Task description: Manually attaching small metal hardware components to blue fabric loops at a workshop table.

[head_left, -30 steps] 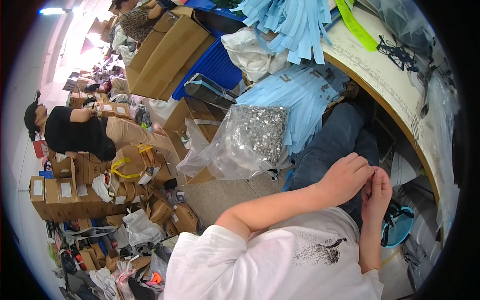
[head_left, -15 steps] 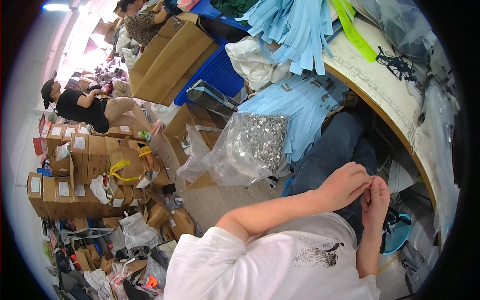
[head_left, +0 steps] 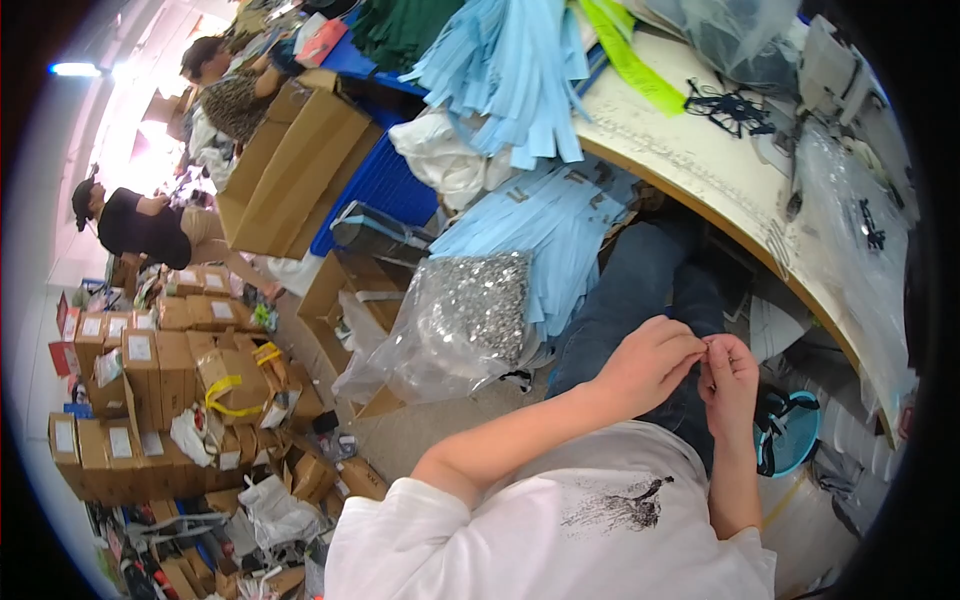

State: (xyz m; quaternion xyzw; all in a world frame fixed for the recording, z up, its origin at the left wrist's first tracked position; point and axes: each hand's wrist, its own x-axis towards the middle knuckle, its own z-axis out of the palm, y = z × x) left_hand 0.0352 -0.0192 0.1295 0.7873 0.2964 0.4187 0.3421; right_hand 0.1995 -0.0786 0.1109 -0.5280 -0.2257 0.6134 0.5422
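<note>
Above my lap, my left hand [head_left: 652, 362] and my right hand [head_left: 728, 378] meet at the fingertips. Both are closed in a pinch; whatever sits between them is too small to make out. Beneath them are my legs in blue jeans [head_left: 630, 300]. Left of my knees lies a clear plastic bag [head_left: 480, 305] full of small shiny metal pieces. Light blue strips [head_left: 540, 215] are spread beyond it, some with dark metal pieces on their ends.
A curved white worktable [head_left: 680, 130] arcs round the right, bearing black cords [head_left: 730, 108]. A turquoise basket [head_left: 795, 440] stands below it. Open cardboard boxes [head_left: 300, 165], a blue crate [head_left: 370, 190] and stacked cartons [head_left: 160, 370] fill the left. Two people [head_left: 145, 225] are farther off.
The view has shifted, so the surroundings sit farther left and lower. My hands stay pinched together over my lap, with little change in pose.
</note>
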